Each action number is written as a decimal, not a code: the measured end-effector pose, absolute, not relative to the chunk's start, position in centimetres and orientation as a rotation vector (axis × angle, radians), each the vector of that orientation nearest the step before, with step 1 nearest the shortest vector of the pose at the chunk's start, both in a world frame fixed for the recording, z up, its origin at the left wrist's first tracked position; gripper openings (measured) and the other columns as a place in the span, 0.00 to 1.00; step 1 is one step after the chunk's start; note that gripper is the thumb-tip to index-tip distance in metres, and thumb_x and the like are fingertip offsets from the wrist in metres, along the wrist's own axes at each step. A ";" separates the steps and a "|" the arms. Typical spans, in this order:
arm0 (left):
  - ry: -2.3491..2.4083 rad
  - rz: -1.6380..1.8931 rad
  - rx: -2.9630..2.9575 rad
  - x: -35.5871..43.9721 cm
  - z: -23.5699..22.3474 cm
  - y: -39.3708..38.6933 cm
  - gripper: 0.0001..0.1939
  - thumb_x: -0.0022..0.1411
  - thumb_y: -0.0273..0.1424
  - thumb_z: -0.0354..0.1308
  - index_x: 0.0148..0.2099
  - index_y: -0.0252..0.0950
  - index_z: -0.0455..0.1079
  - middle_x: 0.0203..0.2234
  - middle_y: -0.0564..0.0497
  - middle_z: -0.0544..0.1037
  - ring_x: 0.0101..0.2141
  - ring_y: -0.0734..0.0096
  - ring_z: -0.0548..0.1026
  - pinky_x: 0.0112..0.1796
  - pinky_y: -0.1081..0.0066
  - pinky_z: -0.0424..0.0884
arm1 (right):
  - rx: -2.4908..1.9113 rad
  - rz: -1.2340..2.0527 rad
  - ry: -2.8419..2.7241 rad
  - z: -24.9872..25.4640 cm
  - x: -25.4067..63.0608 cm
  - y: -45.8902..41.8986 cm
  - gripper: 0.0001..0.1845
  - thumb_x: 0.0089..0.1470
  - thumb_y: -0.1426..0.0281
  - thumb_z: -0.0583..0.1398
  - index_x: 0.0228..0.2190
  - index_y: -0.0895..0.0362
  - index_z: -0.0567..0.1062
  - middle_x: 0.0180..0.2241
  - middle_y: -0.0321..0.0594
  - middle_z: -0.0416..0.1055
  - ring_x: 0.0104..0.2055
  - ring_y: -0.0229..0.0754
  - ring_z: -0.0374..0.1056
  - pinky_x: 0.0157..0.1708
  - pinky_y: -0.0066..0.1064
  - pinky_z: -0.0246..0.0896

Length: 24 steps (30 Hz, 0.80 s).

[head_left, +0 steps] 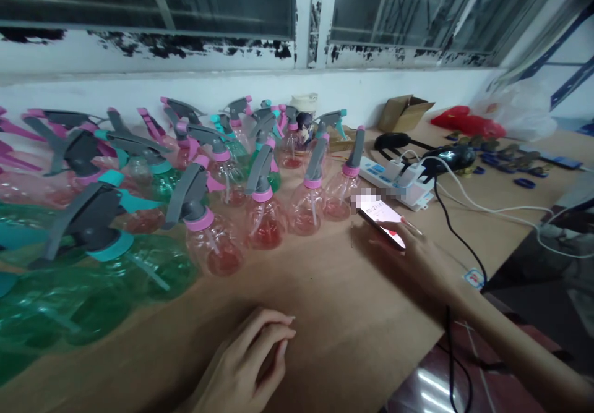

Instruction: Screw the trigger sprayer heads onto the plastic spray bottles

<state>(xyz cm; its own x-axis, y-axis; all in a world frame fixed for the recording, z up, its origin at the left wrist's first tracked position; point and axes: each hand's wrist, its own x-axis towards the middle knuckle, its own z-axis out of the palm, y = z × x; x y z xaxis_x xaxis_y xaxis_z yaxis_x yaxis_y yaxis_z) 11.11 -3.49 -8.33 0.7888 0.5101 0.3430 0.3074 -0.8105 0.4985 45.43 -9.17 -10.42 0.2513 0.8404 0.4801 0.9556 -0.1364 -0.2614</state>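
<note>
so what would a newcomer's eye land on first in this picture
Probably the crowd of spray bottles filling the left side of the table, pink and green with grey trigger heads. Next, the glowing phone in the right hand, just in front of the white power strip. The bright red plastic bag toward the back right also stands out.

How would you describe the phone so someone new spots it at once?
On the brown tabletop, find the white power strip, right of the spray bottles. The phone is just on its near side, in the fingers of the right hand. Unlike the strip and bottles, it's a thin, dark-edged slab with a brightly lit screen.
</note>
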 end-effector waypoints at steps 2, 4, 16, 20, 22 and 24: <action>0.616 0.617 2.561 11.0 -8.3 -3.5 0.14 0.60 0.18 0.47 0.43 0.42 0.63 0.38 0.52 0.73 0.38 0.71 0.77 0.38 0.71 0.75 | -2.013 -0.288 -1.639 -10.4 45.5 -9.0 0.19 0.58 0.56 0.52 0.45 0.53 0.70 0.43 0.48 0.74 0.49 0.57 0.68 0.44 0.52 0.66; 0.620 0.594 2.563 10.9 -8.3 -3.5 0.14 0.60 0.18 0.47 0.43 0.42 0.63 0.38 0.52 0.73 0.38 0.71 0.77 0.38 0.71 0.75 | -2.015 -0.292 -1.627 -10.3 45.5 -9.0 0.18 0.58 0.57 0.52 0.45 0.54 0.70 0.44 0.50 0.73 0.47 0.57 0.70 0.42 0.52 0.67; 0.622 0.611 2.594 10.6 -7.7 -3.7 0.15 0.60 0.18 0.45 0.43 0.42 0.62 0.38 0.52 0.74 0.38 0.72 0.77 0.38 0.72 0.75 | -2.049 -0.283 -1.575 -10.3 45.3 -8.9 0.19 0.58 0.56 0.51 0.43 0.55 0.72 0.45 0.52 0.72 0.50 0.60 0.67 0.39 0.51 0.68; 0.644 0.627 2.622 9.4 -7.0 -4.2 0.15 0.60 0.18 0.46 0.43 0.42 0.63 0.38 0.53 0.75 0.38 0.72 0.77 0.38 0.72 0.75 | -2.017 -0.317 -1.554 -9.1 43.7 -9.4 0.18 0.58 0.57 0.52 0.40 0.55 0.72 0.42 0.51 0.73 0.44 0.57 0.71 0.38 0.50 0.68; 0.678 0.648 2.645 8.3 -6.6 -4.5 0.15 0.59 0.19 0.46 0.44 0.43 0.64 0.38 0.53 0.76 0.38 0.71 0.78 0.37 0.73 0.75 | -1.938 -0.349 -1.579 -8.2 42.0 -9.7 0.16 0.57 0.57 0.54 0.40 0.54 0.72 0.42 0.49 0.73 0.44 0.55 0.71 0.40 0.49 0.68; 0.746 0.667 2.656 6.9 -6.2 -4.8 0.15 0.59 0.20 0.47 0.44 0.44 0.64 0.38 0.54 0.77 0.37 0.71 0.78 0.36 0.74 0.76 | -1.836 -0.301 -1.699 -7.2 39.7 -9.7 0.14 0.57 0.59 0.55 0.40 0.53 0.72 0.41 0.46 0.74 0.45 0.54 0.70 0.43 0.49 0.67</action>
<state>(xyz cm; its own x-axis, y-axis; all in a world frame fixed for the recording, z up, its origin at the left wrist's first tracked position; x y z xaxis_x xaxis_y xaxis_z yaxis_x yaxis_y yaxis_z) 6.86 -4.81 -6.21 0.7571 0.5509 0.3510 0.4105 -0.8193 0.4003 39.68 -9.74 -7.19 0.1498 0.8213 0.5504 0.9604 0.0114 -0.2785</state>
